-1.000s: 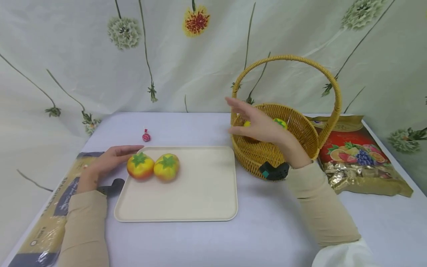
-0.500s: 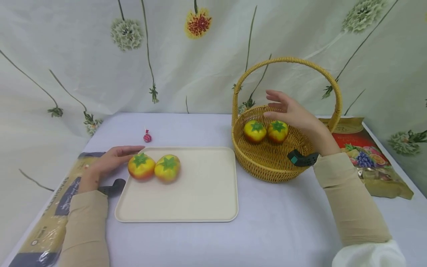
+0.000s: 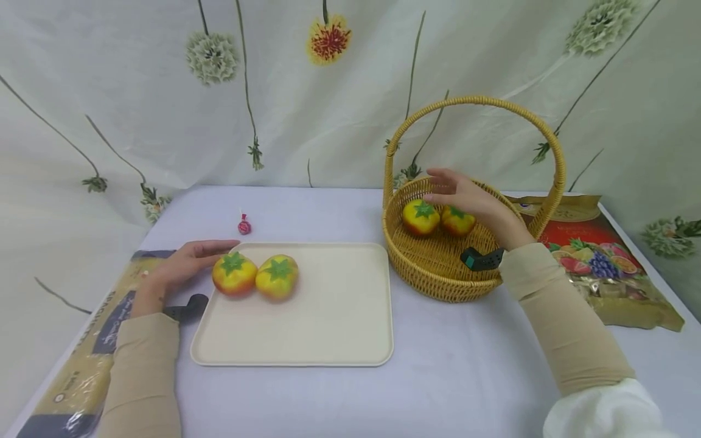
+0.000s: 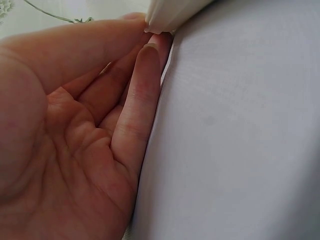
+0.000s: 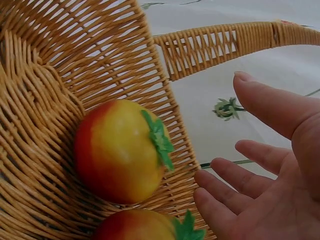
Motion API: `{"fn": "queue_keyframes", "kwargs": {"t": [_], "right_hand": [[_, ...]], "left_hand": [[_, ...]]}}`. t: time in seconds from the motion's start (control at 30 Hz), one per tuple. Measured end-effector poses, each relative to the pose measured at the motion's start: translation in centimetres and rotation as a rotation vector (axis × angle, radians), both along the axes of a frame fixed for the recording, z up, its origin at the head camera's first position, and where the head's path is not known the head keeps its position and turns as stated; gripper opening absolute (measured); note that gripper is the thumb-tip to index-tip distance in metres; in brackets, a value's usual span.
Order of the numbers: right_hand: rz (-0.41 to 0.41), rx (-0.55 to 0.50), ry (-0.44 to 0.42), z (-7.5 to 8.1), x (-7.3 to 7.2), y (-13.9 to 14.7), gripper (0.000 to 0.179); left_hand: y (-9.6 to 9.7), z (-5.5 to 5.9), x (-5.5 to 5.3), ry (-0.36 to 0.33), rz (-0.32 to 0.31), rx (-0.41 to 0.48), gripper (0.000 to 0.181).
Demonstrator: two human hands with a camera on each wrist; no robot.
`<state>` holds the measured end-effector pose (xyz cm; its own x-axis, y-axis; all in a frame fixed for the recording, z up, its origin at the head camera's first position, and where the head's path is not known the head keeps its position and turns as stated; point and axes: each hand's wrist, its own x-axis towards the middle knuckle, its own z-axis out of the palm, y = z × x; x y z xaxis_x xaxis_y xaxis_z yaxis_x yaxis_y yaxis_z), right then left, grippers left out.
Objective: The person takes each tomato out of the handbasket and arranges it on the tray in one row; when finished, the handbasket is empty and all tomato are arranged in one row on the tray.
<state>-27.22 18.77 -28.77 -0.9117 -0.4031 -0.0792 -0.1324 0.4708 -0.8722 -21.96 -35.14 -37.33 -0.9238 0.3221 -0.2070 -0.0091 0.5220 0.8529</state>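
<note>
Pale cloth (image 3: 274, 109) printed with long-stemmed flowers hangs behind a white-covered bench (image 3: 438, 371), at which a person works with two bare hands. Far side: wicker basket (image 3: 438, 291) with a tall arched handle (image 3: 479, 100), containing two yellow-and-red fruits with green tops, the wall-side fruit (image 3: 421, 217) and the middle fruit (image 3: 457, 221), side by side. Nearer: cream tray (image 3: 328, 316), bearing a like pair close together at its far left, the corner fruit (image 3: 234, 275) and the neighbouring fruit (image 3: 276, 278). Right hand (image 3: 462, 196) is over the basket, its fingers (image 5: 242, 177) spread from the thumb, loosely bent and holding nothing. Left hand (image 3: 191, 261) rests at the tray's far left corner, fingers against the edge; from where I stand, whether they pinch the rim cannot be told. Step in hand, as judged: a reach for one of the basket's fruits, probably bound for the tray, though placing in the basket cannot be excluded. On that reading, the next move calls for lowering the right hand, bringing thumb and fingers around one fruit without nudging its neighbour, and lifting it clear of the wicker wall and handle, while the left hand steadies the tray.
</note>
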Motion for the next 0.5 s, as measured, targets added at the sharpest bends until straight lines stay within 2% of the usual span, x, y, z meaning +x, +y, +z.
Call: {"fn": "queue_keyframes", "kwargs": {"t": [0.3,0.5], "right_hand": [[0.05,0.062,-0.003,-1.0,-0.9,-0.5,0.072],[0.082,0.134,-0.002,-2.0,-0.9,-1.0,0.072]], "left_hand": [[0.0,0.3,0.1,0.004,0.0,0.016,0.047],[0.0,-0.3,0.1,-0.013,0.012,0.027,0.049]]}}
